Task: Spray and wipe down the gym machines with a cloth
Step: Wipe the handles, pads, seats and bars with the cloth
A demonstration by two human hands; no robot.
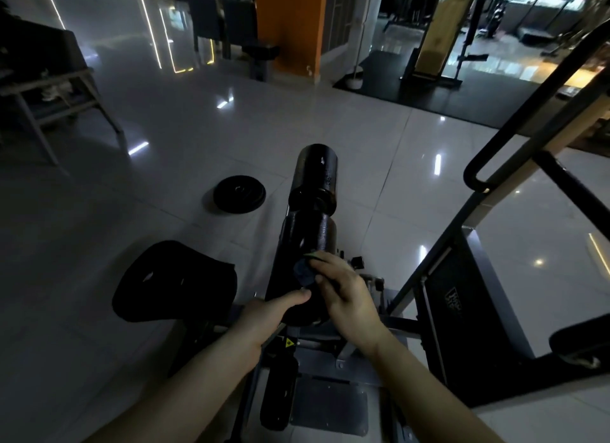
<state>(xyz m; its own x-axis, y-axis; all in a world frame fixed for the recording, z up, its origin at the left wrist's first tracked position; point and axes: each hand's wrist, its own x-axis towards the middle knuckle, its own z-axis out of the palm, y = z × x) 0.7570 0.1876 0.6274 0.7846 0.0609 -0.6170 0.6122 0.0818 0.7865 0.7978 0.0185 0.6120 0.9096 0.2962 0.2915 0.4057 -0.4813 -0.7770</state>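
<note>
Two hands at work on the black cylindrical padded roller [310, 264] of the gym machine, the landmark here. Right hand [343, 287] curled shut around a small dark blue-grey cloth [303, 271], pressed onto the roller's near top face. Left hand [270, 314] laid against the roller's left flank, fingers partly hidden behind it, thumb stretched forward toward the cloth; bracing, by the look of it, holding nothing loose. No spray bottle visible anywhere.

Best done, judging from this: keep the left hand steadying so the roller cannot spin under pressure; unfold more cloth for a wider contact patch; wipe in overlapping strokes round the curve, then along toward the far upper roller [315, 175]. Worth minding the black adjustment knob [357, 262] just right of the roller. Black curved seat pad [175, 281] left of the roller and round black weight plate [239, 194] on the floor beyond it, both untouched.
</note>
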